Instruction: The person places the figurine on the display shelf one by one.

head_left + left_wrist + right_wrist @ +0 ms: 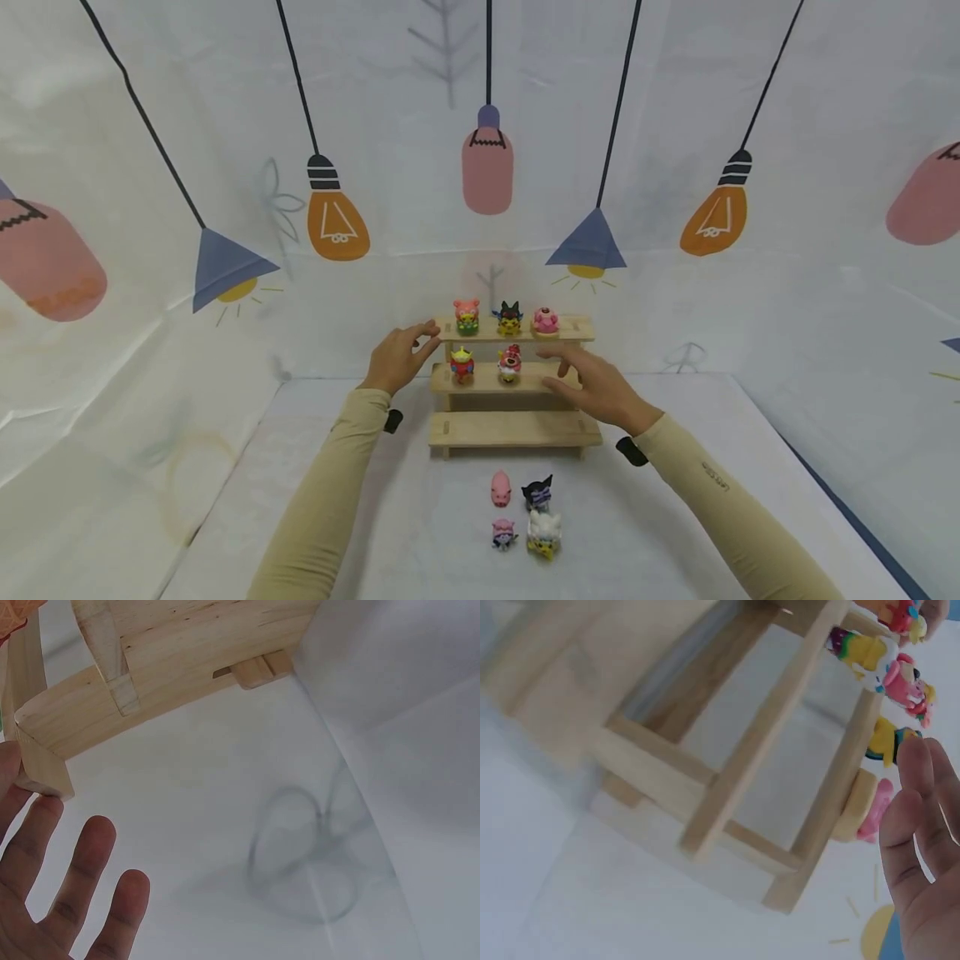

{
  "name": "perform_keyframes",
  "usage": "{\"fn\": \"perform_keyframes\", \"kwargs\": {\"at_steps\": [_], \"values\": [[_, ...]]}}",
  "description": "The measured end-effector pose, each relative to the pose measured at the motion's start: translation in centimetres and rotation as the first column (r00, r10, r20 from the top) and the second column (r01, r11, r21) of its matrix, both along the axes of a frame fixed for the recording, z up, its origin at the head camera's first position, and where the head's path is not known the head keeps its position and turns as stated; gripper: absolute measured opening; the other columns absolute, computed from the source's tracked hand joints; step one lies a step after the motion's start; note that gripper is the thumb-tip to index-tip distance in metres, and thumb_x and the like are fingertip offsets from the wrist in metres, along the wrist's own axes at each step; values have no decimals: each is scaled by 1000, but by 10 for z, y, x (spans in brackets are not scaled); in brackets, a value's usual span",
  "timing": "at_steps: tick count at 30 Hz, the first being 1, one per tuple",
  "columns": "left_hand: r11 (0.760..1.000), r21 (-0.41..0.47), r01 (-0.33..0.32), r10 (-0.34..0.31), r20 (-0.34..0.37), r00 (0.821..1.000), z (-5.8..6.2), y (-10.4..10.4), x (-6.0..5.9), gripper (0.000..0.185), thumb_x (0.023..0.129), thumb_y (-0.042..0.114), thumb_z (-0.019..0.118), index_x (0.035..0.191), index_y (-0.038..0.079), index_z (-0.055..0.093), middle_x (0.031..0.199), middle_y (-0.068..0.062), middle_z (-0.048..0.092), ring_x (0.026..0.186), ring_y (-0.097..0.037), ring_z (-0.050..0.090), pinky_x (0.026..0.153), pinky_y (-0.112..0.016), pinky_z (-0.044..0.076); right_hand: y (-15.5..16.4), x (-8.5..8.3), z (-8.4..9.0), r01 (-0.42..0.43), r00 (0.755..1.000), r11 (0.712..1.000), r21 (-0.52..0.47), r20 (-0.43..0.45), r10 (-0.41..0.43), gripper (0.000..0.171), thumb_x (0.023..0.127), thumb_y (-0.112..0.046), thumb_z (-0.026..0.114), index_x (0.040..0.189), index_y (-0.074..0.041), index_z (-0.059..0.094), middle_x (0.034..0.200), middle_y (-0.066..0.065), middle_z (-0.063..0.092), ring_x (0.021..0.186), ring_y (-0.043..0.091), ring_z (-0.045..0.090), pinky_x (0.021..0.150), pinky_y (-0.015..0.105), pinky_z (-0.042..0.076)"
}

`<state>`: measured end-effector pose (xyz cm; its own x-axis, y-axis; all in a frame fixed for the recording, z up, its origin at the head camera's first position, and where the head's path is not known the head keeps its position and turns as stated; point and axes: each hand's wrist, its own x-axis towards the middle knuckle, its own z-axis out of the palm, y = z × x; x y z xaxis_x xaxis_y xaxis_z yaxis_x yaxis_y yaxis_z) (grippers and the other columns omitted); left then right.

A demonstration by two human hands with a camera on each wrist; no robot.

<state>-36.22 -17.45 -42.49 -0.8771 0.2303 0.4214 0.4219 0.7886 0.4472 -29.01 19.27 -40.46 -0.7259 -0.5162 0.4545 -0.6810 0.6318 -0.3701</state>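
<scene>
On the stepped wooden shelf (513,379), 5 figures stand; bottom step bare, 4 figures (525,515) left on surface. Left hand (397,358) & right hand (596,387) flank shelf, fingers spread, holding nothing.

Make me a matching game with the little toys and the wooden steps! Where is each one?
Things:
1. pink round toy
2. red and white toy
3. pink pig toy
4. bottom step

Places or states:
A. on the white table, in front of the wooden steps
B. on the top step, at the right end
C. bare, with no toy on it
D. on the middle step, close to the right hand

Pairs: 1-B, 2-D, 3-A, 4-C
</scene>
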Motion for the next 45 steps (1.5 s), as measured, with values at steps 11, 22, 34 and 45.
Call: {"fn": "perform_keyframes", "kwargs": {"at_steps": [11, 22, 34, 45], "values": [[1000, -5, -4, 4, -18, 1000, -2, 1, 1, 37, 103, 43, 60, 130, 21, 71, 139, 2, 63, 102, -28, 67, 75, -45, 55, 27, 60, -38, -37, 997, 997, -74, -65, 32, 45, 92, -23, 78, 134, -23, 61, 118, -10, 68, 82, 6, 61, 65, 30, 50], [1000, 1, -7, 7, -37, 999, -1, -1, 4, 35, 102, 41, 62, 129, 20, 71, 140, 2, 62, 100, -26, 66, 74, -45, 54, 24, 120, -64, -124, 991, 992, 5, 41, 124, 49, 93, -37, 76, 138, -25, 59, 115, -17, 66, 82, 3, 60, 66, 24, 50], [1000, 9, -15, 15, -28, 999, -4, 1, 3, 34, 102, 41, 62, 127, 21, 72, 141, 5, 62, 99, -26, 66, 73, -44, 54, 14, 139, -84, -245, 969, 969, 12, 40, 244, 45, 91, -30, 79, 132, -18, 63, 114, -8, 71, 80, 2, 60, 64, 24, 52], [1000, 14, -8, 9, -38, 999, -1, 2, 3, 35, 102, 40, 62, 128, 19, 72, 139, 3, 63, 99, -28, 67, 71, -43, 54, 4, 140, -93, -257, 966, 966, 14, 24, 256, 45, 87, -32, 82, 128, -26, 66, 113, -15, 68, 79, -1, 60, 66, 15, 48]]}}
